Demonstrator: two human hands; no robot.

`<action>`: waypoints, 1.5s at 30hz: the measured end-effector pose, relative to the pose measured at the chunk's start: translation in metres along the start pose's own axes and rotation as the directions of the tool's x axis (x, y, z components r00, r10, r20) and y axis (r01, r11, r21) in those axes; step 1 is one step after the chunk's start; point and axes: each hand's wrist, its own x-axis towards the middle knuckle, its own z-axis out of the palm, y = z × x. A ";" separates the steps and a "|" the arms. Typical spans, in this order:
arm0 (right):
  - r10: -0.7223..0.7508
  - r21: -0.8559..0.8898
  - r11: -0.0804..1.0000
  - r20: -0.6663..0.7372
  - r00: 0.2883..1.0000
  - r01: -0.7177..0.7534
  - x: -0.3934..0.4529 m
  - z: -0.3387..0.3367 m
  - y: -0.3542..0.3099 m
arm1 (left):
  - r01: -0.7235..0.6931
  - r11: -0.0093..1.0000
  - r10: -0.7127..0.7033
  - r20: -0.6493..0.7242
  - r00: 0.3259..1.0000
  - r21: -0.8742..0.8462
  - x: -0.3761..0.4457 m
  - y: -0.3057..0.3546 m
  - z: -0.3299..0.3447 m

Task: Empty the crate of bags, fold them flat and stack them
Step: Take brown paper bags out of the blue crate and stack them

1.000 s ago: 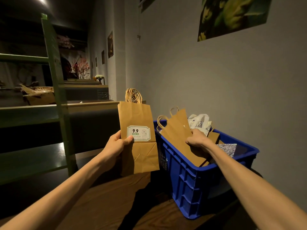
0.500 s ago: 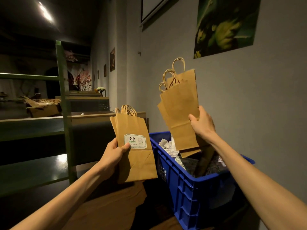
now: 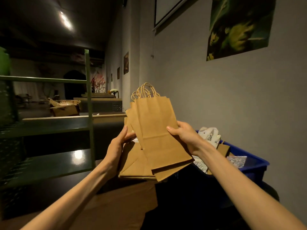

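The brown paper bags (image 3: pixel 159 138) are fanned one over another, so only the front one shows whole. How many are behind it cannot be told. A white label on a back bag peeks out by the left hand (image 3: pixel 118 143), too hidden to read. The fingers of the right hand (image 3: pixel 186 135) go behind the bags and cannot be seen. The blue crate (image 3: pixel 254 165) is mostly hidden by the right arm and lost in dark shadow; only its far corner shows. The bags inside it are partly covered, their prints too small to make out. The near edge of the tabletop (image 3: pixel 116 206) is cut off by the picture's bottom.
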 end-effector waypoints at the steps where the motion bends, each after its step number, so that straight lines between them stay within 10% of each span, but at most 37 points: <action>1: 0.020 0.011 1.000 0.046 0.999 -0.021 -0.003 0.010 0.007 | 0.009 0.999 -0.008 0.028 1.000 -0.049 -0.005 0.000 -0.004; 8: 0.125 -0.057 0.992 0.182 0.975 -0.117 -0.022 0.059 0.056 | 0.200 0.979 -0.199 -0.048 0.979 0.031 -0.040 -0.017 -0.040; 19: 0.160 0.014 0.987 -0.118 0.980 -0.160 -0.024 0.063 0.085 | 0.295 0.925 -0.278 -0.102 0.955 0.241 -0.068 -0.047 -0.094; 28: 0.276 -0.220 0.942 0.074 0.958 -0.255 -0.043 0.095 0.094 | 0.189 0.965 -0.164 -0.144 0.976 0.185 -0.070 -0.057 -0.088; 45: 0.341 0.391 0.881 -0.138 0.930 -0.266 -0.021 0.082 0.133 | 0.171 0.960 -0.137 -0.161 0.977 0.223 -0.072 -0.062 -0.104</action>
